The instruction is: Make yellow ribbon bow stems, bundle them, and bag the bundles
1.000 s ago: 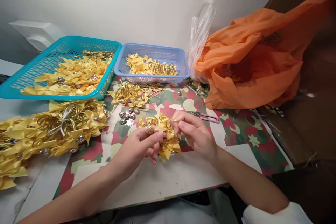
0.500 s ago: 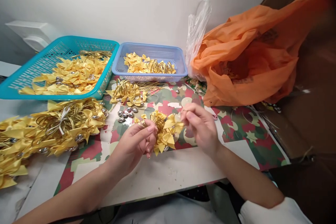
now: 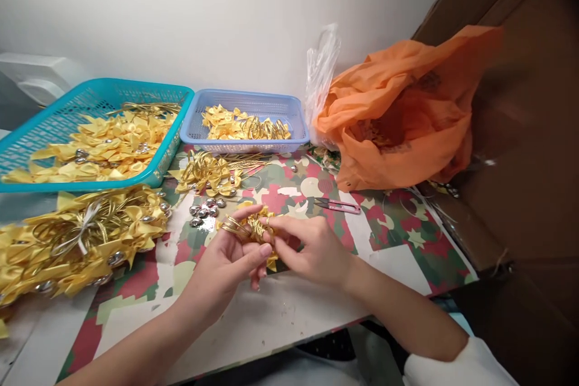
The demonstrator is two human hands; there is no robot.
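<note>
Near the front of the patterned tabletop, my left hand (image 3: 235,253) is curled around a bundle of yellow bows with gold wire loops (image 3: 257,227). The fingers of my right hand (image 3: 312,247) close on the bundle's right side, so both hands touch it. Parts of the bows are hidden behind my fingers. Several silver bells (image 3: 208,208) lie just beyond my left hand. Behind them sits a small pile of yellow bows with gold wires (image 3: 210,174). Pink-handled snips (image 3: 339,205) rest on the table beyond my right hand.
A teal basket (image 3: 156,172) and a blue basket (image 3: 244,96), both with yellow bows inside, stand along the wall. A large tied bundle of bows (image 3: 122,223) lies at left. An open orange bag (image 3: 407,163) and clear plastic (image 3: 322,66) are at right.
My right hand has moved left and down onto the bundle. The bundle has turned so its gold loops show more. The snips are now uncovered. The whole view has shifted slightly.
</note>
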